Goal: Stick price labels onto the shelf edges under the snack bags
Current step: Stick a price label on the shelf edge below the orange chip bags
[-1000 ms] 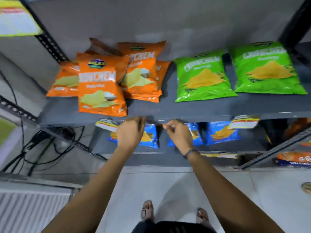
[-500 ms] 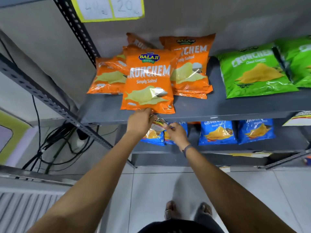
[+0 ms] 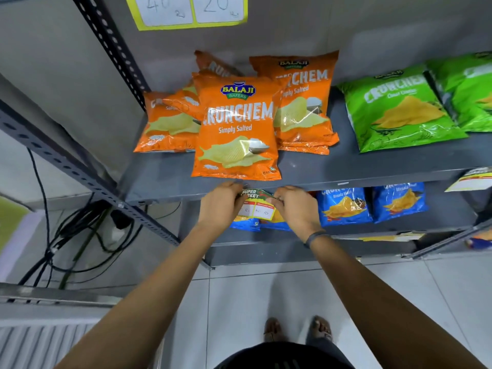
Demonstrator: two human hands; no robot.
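From the head camera, looking down along both forearms, the left hand [image 3: 221,205] and the right hand [image 3: 295,209] each pinch one side of a price label [image 3: 257,206], a small card with a green "SUPER MARKET" header over two white handwritten price boxes. They hold it flat against the front edge of the grey shelf [image 3: 165,193], directly below the frontmost orange Crunchem Simply Salted bag [image 3: 235,131], so the price will read as belonging to that product. Gripping both ends looks like a way to keep the label level and taut while it is lined up; whether its adhesive has already caught on the metal cannot be told from here. The orange bags sit in a leaning stack at the left of the shelf, with green Crunchem bags [image 3: 399,110] well apart to the right, and a label [image 3: 472,179] already hangs on the shelf edge under those. Blue Masala bags [image 3: 343,206] lie on the lower shelf behind the hands. The next move probably calls for pressing along the label's top strip to fix it.
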